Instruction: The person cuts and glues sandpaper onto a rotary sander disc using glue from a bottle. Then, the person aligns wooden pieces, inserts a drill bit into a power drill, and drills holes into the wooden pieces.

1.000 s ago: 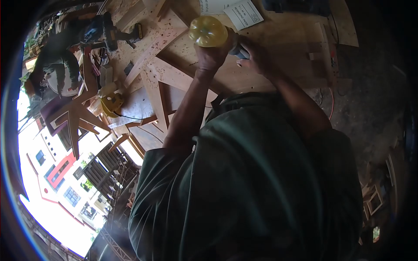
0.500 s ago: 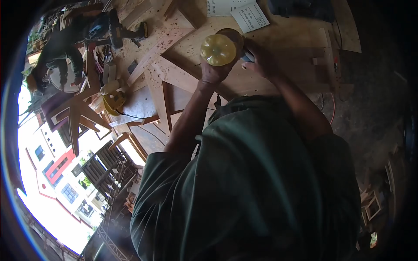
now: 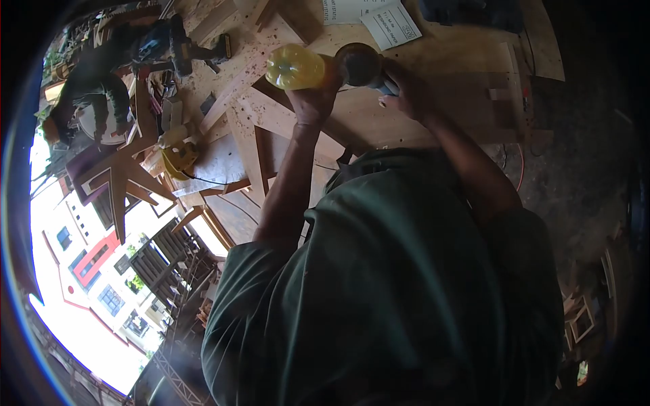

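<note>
A yellowish clear plastic bottle (image 3: 295,67), its base turned toward the camera, is gripped in my left hand (image 3: 315,103). To its right, my right hand (image 3: 404,88) is closed around the bluish-grey handle of a tool with a dark round head (image 3: 358,64). The round head sits between my two hands, close to the left fingers; whether they touch it I cannot tell. Both objects are over the wooden workbench (image 3: 447,61).
Sheets of printed sandpaper (image 3: 391,26) lie at the top of the bench near a dark case (image 3: 472,13). Angled wooden frame pieces (image 3: 247,145) and a yellow power tool (image 3: 179,159) are at left. Another person (image 3: 101,74) is at the upper left.
My left hand has moved left with the bottle, which no longer overlaps the round head. The round head shows more fully, while my right hand has barely shifted.
</note>
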`<state>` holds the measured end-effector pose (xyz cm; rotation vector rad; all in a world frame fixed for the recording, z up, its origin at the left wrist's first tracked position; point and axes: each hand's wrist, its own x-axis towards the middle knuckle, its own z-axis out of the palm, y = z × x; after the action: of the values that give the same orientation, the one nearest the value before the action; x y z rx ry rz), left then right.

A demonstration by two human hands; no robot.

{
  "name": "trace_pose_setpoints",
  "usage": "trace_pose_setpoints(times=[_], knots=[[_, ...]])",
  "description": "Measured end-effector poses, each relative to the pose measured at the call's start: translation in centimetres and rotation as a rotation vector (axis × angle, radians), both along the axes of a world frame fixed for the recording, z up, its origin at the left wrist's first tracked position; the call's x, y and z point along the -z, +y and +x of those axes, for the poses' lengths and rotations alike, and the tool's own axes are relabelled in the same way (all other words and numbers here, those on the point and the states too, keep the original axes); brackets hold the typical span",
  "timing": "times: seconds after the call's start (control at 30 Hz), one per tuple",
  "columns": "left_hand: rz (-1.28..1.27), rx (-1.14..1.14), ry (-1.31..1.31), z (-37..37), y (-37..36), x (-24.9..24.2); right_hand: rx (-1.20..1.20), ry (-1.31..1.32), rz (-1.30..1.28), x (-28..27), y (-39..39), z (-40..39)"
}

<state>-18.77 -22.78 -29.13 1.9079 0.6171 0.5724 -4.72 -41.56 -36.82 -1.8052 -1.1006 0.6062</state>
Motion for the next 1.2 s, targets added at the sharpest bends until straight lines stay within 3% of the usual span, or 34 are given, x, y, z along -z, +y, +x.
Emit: trace_pose_setpoints(times=[0.07,0.2,0.3,0.33,0.37,0.43,0.53,0.63,0.67,0.7,0.77,0.87,0.97,1.0,1.13,1.2], knots=[[-0.015,-0.033,-0.009,1.7,-0.1,-1.7,-0.009,0.002,-0.021,-0.1,0.1,-0.1],[0.537,-0.015,-0.084,2.1,-2.8,-2.8,-0.039,0.018,-0.050,0.8,0.1,0.3],[0.171,-0.014,-0.028,0.3,-1.4,-2.6,-0.031,-0.001,-0.075,0.4,0.4,0.7],[-0.058,-0.031,-0.187,0.7,-0.5,-2.2,-0.042,-0.002,-0.094,-0.1,0.2,0.3],[-0.055,-0.134,-0.207,1.5,0.6,-1.3,-0.034,0.004,-0.081,-0.1,-0.1,-0.2],[0.065,-0.111,-0.115,3.1,2.7,0.1,-0.006,-0.008,-0.046,-0.1,0.1,0.1],[0.381,-0.065,0.075,3.5,-0.9,-3.7,0.000,-0.020,-0.074,-0.1,0.0,0.0],[0.176,0.065,-0.103,1.6,0.4,-1.3,-0.004,-0.007,-0.035,-0.4,0.0,0.1],[-0.086,0.018,-0.171,1.7,1.3,-0.4,0.001,-0.010,-0.031,-0.3,-0.2,0.2],[-0.119,-0.076,-0.141,2.6,0.8,-2.4,-0.003,-0.009,-0.029,-0.2,-0.3,0.0],[-0.006,-0.070,-0.040,4.7,3.0,-1.5,-0.008,-0.028,-0.011,0.0,0.2,0.4],[0.441,-0.060,-0.012,5.6,1.3,-2.3,-0.009,-0.049,-0.007,-0.2,0.1,0.4],[0.342,0.075,-0.038,4.5,3.2,-0.7,0.003,-0.049,-0.007,-0.3,-0.2,0.0],[0.141,0.044,-0.034,3.7,3.5,-0.9,-0.004,-0.040,-0.006,-0.2,-0.2,0.0],[-0.125,0.012,-0.076,1.2,-0.1,-3.2,-0.011,-0.041,0.013,0.5,-0.1,0.1],[0.233,0.065,-0.033,1.3,-0.5,-3.6,-0.010,-0.016,0.016,0.0,0.1,0.3]])
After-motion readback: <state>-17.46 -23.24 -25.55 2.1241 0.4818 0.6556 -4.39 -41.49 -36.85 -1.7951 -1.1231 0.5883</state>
